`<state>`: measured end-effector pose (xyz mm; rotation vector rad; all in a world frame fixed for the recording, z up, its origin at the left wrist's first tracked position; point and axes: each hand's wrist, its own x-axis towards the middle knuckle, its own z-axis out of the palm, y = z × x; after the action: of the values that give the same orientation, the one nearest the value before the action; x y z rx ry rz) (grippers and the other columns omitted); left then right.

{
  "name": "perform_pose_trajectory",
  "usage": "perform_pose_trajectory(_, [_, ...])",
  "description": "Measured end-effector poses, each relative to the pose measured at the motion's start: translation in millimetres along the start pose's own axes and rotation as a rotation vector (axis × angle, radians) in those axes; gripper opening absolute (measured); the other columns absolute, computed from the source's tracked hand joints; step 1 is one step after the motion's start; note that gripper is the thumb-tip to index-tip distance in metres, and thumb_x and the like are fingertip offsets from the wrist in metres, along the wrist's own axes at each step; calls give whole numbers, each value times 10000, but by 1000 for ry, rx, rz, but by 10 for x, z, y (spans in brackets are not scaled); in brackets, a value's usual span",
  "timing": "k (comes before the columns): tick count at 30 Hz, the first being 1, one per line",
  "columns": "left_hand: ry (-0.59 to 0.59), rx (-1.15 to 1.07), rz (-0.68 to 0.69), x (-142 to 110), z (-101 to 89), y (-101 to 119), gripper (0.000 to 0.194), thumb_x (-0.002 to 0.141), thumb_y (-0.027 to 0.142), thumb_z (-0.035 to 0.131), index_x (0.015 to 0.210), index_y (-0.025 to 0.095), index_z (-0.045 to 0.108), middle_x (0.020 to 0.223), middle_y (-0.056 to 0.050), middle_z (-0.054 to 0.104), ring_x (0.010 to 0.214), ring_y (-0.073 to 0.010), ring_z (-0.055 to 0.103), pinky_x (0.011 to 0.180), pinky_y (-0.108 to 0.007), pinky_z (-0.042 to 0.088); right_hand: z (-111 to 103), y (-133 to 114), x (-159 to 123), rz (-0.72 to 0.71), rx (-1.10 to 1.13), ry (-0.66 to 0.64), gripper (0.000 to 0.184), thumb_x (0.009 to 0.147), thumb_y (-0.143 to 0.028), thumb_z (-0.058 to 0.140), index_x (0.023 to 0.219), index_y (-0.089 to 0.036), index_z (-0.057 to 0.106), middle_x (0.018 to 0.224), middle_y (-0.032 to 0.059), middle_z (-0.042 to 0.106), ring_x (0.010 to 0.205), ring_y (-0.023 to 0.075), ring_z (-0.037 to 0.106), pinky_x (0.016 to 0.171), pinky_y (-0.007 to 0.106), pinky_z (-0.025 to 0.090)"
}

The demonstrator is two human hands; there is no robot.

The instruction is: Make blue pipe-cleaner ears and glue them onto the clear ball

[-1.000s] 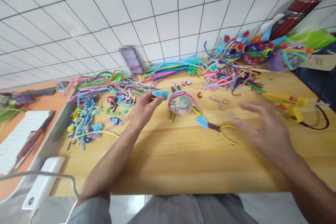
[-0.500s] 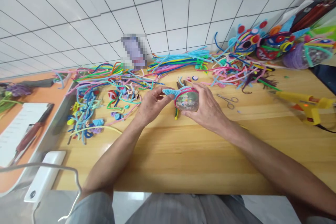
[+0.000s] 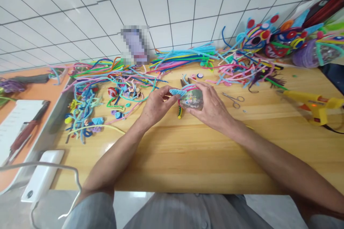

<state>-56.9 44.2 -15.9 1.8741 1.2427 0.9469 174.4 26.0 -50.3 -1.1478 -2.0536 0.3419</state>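
My right hand (image 3: 215, 105) wraps around a clear round plastic container (image 3: 194, 100) with colourful bits visible on or in it and pink and light-blue pipe cleaner along its upper edge. Between the thumb and fingers of my left hand (image 3: 158, 106) is a light-blue coiled pipe-cleaner piece (image 3: 177, 92), its tip against the container's left side. Behind and below the container lie pliers (image 3: 180, 112) with green-yellow handles, partly hidden by it. Small scissors (image 3: 234, 99) rest just right of my right hand.
A yellow glue gun (image 3: 313, 103) with a lit orange light lies at the right. Bundled pipe cleaners (image 3: 185, 57) run along the tiled wall. Loose coiled pieces (image 3: 86, 114) cover the left side. Finished decorated figures (image 3: 255, 39) stand back right. A white power strip (image 3: 43, 175) sits at the left edge.
The container has turned slightly in my right hand, and the blue coiled piece has shifted a little right against it. The whole view has tilted a little.
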Motion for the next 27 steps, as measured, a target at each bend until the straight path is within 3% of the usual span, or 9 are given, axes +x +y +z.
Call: perform_pose_trajectory(27, [61,56,10,8,82,6,142,921,315,703,895,179,734,781,-15,776,695,-143,705,666,-247,545,-5,-23,5,-12,22,3,737,929,-371,766,1551,-252,388,1591,195,543,1543,368,477,1215,665,470])
